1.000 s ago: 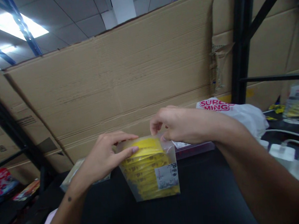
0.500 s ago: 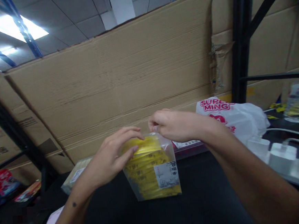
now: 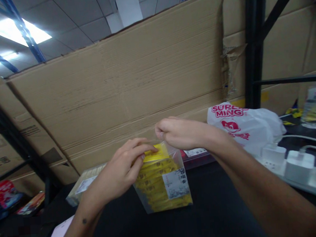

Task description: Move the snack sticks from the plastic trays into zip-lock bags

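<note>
Left grip: left hand pinches the clear bag of yellow sachets at its top left.
Right grip: right hand pinches the bag's top edge.
Bag: upright at frame centre on the black tabletop.
Right: white plastic bag, power strip.

dim, soft focus; ceiling light panel glares upper left; edges warp.

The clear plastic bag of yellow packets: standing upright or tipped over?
Upright. The clear plastic bag of yellow packets stands on the black table, mouth upward, with left hand and right hand at its top.
</note>
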Tool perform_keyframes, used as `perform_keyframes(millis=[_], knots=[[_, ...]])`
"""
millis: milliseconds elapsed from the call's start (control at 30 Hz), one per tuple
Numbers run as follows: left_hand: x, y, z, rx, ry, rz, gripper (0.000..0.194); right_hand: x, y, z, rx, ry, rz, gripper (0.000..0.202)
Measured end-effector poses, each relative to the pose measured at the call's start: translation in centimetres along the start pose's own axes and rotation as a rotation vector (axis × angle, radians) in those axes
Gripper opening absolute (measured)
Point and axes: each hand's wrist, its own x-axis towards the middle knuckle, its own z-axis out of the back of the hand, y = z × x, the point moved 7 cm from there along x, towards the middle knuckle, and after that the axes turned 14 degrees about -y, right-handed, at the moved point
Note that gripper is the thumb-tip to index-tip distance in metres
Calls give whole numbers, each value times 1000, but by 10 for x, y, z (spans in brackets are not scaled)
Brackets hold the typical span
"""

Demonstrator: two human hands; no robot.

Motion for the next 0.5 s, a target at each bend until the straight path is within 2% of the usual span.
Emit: perform_keyframes(millis=[333, 433, 500], knots=[[3, 5, -4, -21, -25, -7, 38, -5, -2, 7, 65, -5, -56, 22], [3, 7, 3, -76, -87, 2, 29, -6, 0, 14, 62, -65, -47, 20], [4, 14, 10, -175, -148, 63, 24, -7, 1, 18, 59, -90, -37, 20]])
